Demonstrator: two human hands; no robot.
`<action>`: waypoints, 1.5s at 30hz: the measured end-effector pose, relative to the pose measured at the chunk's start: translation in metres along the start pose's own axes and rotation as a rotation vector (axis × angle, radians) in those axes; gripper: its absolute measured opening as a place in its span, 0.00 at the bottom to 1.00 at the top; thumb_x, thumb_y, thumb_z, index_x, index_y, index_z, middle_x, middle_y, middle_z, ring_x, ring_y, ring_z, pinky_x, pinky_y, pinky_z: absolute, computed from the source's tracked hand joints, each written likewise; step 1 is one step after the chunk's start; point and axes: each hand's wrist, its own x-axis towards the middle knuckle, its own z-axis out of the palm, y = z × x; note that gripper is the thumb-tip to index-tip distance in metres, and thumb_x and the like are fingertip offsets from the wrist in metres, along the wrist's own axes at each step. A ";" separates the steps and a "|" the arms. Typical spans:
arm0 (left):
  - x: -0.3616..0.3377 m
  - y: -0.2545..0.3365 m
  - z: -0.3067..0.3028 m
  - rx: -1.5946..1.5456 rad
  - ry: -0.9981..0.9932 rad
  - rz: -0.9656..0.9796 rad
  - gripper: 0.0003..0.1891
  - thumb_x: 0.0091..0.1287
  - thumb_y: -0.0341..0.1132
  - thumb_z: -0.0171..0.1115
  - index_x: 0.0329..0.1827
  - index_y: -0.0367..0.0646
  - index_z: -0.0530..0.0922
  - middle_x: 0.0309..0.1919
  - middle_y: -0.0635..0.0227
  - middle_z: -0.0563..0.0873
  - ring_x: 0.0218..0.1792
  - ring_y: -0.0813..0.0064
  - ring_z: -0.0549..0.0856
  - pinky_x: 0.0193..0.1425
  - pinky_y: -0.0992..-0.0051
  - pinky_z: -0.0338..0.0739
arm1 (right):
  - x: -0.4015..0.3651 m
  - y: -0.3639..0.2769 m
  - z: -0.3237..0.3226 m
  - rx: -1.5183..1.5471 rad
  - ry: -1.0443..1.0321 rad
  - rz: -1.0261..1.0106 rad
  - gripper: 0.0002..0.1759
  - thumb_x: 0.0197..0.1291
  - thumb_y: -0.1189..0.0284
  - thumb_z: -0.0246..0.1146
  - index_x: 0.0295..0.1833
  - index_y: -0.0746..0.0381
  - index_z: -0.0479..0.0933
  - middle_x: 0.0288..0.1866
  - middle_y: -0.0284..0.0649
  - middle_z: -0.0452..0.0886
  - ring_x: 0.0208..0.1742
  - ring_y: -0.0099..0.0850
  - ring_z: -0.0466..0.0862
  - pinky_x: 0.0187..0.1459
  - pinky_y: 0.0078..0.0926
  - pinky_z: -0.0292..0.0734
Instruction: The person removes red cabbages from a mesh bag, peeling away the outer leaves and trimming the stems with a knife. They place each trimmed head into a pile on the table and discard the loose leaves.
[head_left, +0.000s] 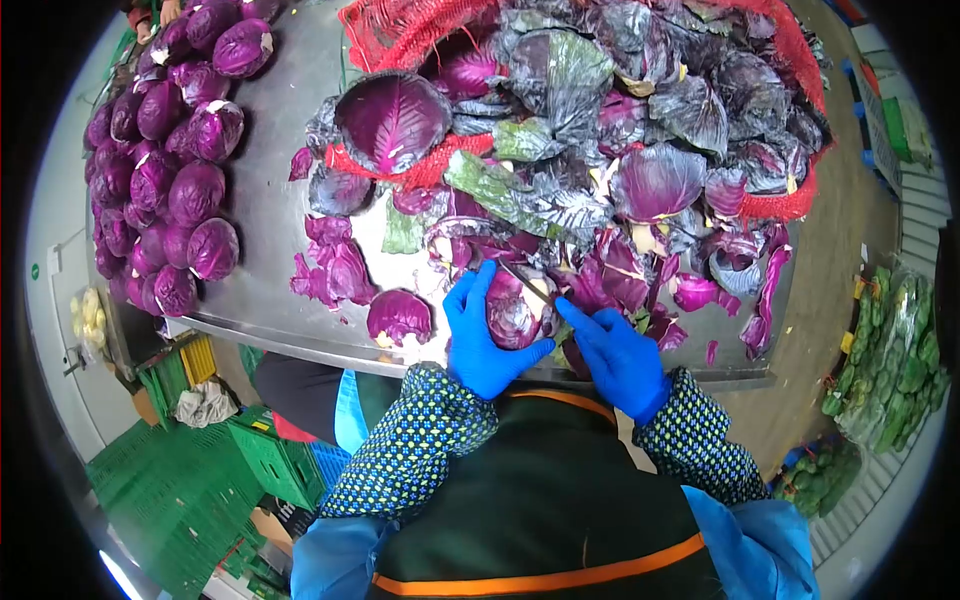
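My left hand [484,338], in a blue glove, curves around the left side of a red cabbage [513,315] at the table's front edge, thumb below it and fingers at its upper left. A knife [528,284] lies across the top of this head, its blade pointing up and left. My right hand [622,362], also gloved in blue, is closed on the knife's handle, which the fingers mostly hide. Left of my left hand sits a cut piece of red cabbage [399,316]. Loose purple leaves [610,275] lie just beyond my right hand.
A metal table [290,60] carries a large stack of peeled red cabbages [196,192] at left. Dark outer leaves [655,183] heap over red netting [785,205]. Another person's hand [168,12] shows at the far left. Green crates [275,465] and bagged green vegetables [895,360] stand around.
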 end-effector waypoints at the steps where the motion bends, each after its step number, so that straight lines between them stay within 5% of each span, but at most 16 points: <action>1: -0.001 -0.001 0.001 -0.010 0.004 -0.004 0.56 0.37 0.41 0.81 0.71 0.46 0.56 0.61 0.48 0.61 0.63 0.50 0.63 0.67 0.58 0.62 | 0.003 0.004 0.001 -0.047 -0.010 -0.037 0.29 0.61 0.72 0.56 0.69 0.44 0.64 0.35 0.39 0.72 0.32 0.37 0.78 0.31 0.33 0.75; 8: -0.008 -0.001 0.008 -0.003 0.039 0.024 0.56 0.35 0.39 0.82 0.71 0.47 0.58 0.62 0.48 0.60 0.63 0.49 0.63 0.66 0.57 0.63 | 0.052 0.027 0.009 0.141 0.148 0.042 0.27 0.66 0.70 0.53 0.70 0.45 0.62 0.35 0.43 0.75 0.31 0.40 0.78 0.33 0.34 0.75; 13: -0.010 -0.024 -0.001 -0.187 -0.057 0.098 0.57 0.35 0.37 0.81 0.70 0.39 0.57 0.66 0.48 0.60 0.67 0.51 0.64 0.70 0.59 0.60 | 0.058 0.024 0.044 0.551 0.140 0.146 0.41 0.56 0.52 0.66 0.68 0.63 0.62 0.48 0.49 0.80 0.47 0.28 0.79 0.49 0.28 0.73; 17: -0.023 -0.006 -0.040 -0.365 -0.180 0.138 0.58 0.35 0.36 0.82 0.71 0.35 0.53 0.66 0.51 0.62 0.67 0.57 0.64 0.70 0.60 0.59 | 0.073 0.011 -0.003 0.882 0.026 0.515 0.24 0.59 0.67 0.65 0.58 0.66 0.72 0.29 0.35 0.80 0.25 0.18 0.75 0.26 0.19 0.71; 20: -0.026 0.035 -0.059 -0.178 0.008 0.359 0.64 0.32 0.38 0.83 0.73 0.37 0.47 0.67 0.52 0.59 0.67 0.57 0.65 0.71 0.57 0.58 | 0.066 -0.007 -0.028 1.032 0.114 0.508 0.25 0.63 0.61 0.60 0.62 0.59 0.66 0.38 0.36 0.82 0.24 0.20 0.75 0.19 0.13 0.66; 22: -0.017 0.040 -0.049 -0.064 0.296 0.559 0.66 0.31 0.41 0.84 0.72 0.37 0.46 0.68 0.52 0.58 0.66 0.55 0.65 0.71 0.57 0.58 | 0.052 -0.026 -0.029 1.482 -0.091 0.538 0.29 0.64 0.59 0.58 0.67 0.56 0.61 0.48 0.36 0.79 0.28 0.18 0.75 0.22 0.12 0.68; 24: -0.010 0.058 -0.057 -0.077 0.237 0.437 0.64 0.30 0.40 0.84 0.71 0.38 0.50 0.67 0.51 0.58 0.66 0.55 0.66 0.70 0.58 0.60 | 0.034 -0.033 -0.025 1.572 -0.247 0.462 0.32 0.64 0.60 0.58 0.71 0.54 0.58 0.57 0.35 0.74 0.32 0.17 0.76 0.25 0.13 0.70; 25: -0.004 0.074 -0.062 -0.075 0.266 0.436 0.50 0.38 0.39 0.82 0.65 0.39 0.61 0.57 0.53 0.68 0.60 0.50 0.70 0.63 0.57 0.67 | 0.029 -0.034 -0.026 1.566 -0.269 0.421 0.34 0.63 0.60 0.58 0.72 0.54 0.56 0.61 0.35 0.72 0.34 0.17 0.76 0.27 0.13 0.72; 30: 0.014 0.092 -0.104 0.062 -0.013 0.297 0.27 0.44 0.39 0.76 0.44 0.39 0.73 0.42 0.54 0.76 0.46 0.55 0.77 0.47 0.64 0.74 | 0.022 -0.035 -0.028 1.284 -0.092 0.161 0.41 0.52 0.77 0.68 0.71 0.60 0.58 0.65 0.36 0.68 0.55 0.25 0.75 0.54 0.23 0.74; 32: 0.017 0.095 -0.116 0.410 -0.330 0.424 0.22 0.47 0.36 0.73 0.43 0.38 0.74 0.40 0.56 0.77 0.40 0.57 0.79 0.45 0.63 0.76 | 0.020 -0.041 -0.039 1.189 -0.126 0.279 0.44 0.47 0.84 0.69 0.71 0.63 0.57 0.67 0.38 0.66 0.66 0.29 0.68 0.64 0.30 0.65; 36: 0.027 0.085 -0.121 0.464 -0.312 0.771 0.10 0.53 0.32 0.68 0.34 0.39 0.78 0.29 0.61 0.80 0.30 0.62 0.81 0.36 0.69 0.77 | 0.016 -0.024 -0.024 1.521 -0.223 0.263 0.42 0.48 0.84 0.65 0.71 0.62 0.57 0.67 0.40 0.66 0.64 0.31 0.71 0.64 0.31 0.66; 38: 0.041 0.063 -0.121 -0.343 -0.217 0.083 0.01 0.57 0.27 0.62 0.30 0.39 0.78 0.27 0.65 0.83 0.28 0.77 0.81 0.35 0.77 0.76 | 0.013 -0.023 -0.022 1.626 -0.275 0.330 0.44 0.47 0.82 0.64 0.72 0.62 0.55 0.68 0.42 0.65 0.65 0.34 0.70 0.66 0.33 0.65; 40: 0.074 0.018 -0.123 -0.811 -0.127 -0.421 0.08 0.61 0.32 0.63 0.39 0.38 0.76 0.29 0.70 0.82 0.34 0.79 0.81 0.39 0.77 0.76 | 0.006 -0.018 -0.012 1.949 -0.408 0.422 0.48 0.44 0.81 0.63 0.73 0.62 0.51 0.69 0.43 0.63 0.67 0.36 0.68 0.67 0.35 0.64; 42: 0.074 0.010 -0.105 -0.783 0.107 -0.515 0.11 0.65 0.36 0.60 0.45 0.40 0.73 0.34 0.69 0.82 0.34 0.80 0.80 0.41 0.75 0.76 | 0.002 -0.019 -0.009 1.948 -0.410 0.407 0.51 0.41 0.82 0.61 0.74 0.60 0.48 0.71 0.44 0.61 0.69 0.37 0.66 0.67 0.36 0.63; 44: 0.039 0.028 -0.095 -0.896 -0.037 -0.571 0.13 0.68 0.43 0.57 0.44 0.42 0.71 0.43 0.68 0.79 0.47 0.78 0.79 0.52 0.70 0.75 | 0.003 -0.024 -0.008 1.709 -0.307 0.317 0.52 0.39 0.84 0.60 0.75 0.59 0.48 0.71 0.42 0.61 0.69 0.37 0.65 0.68 0.35 0.62; 45: 0.017 0.039 -0.088 -1.382 -0.258 -0.545 0.21 0.69 0.45 0.55 0.56 0.42 0.64 0.55 0.62 0.72 0.57 0.71 0.73 0.60 0.63 0.70 | 0.003 -0.028 -0.012 1.623 -0.275 0.212 0.52 0.38 0.87 0.60 0.74 0.58 0.51 0.71 0.41 0.61 0.70 0.36 0.64 0.68 0.36 0.61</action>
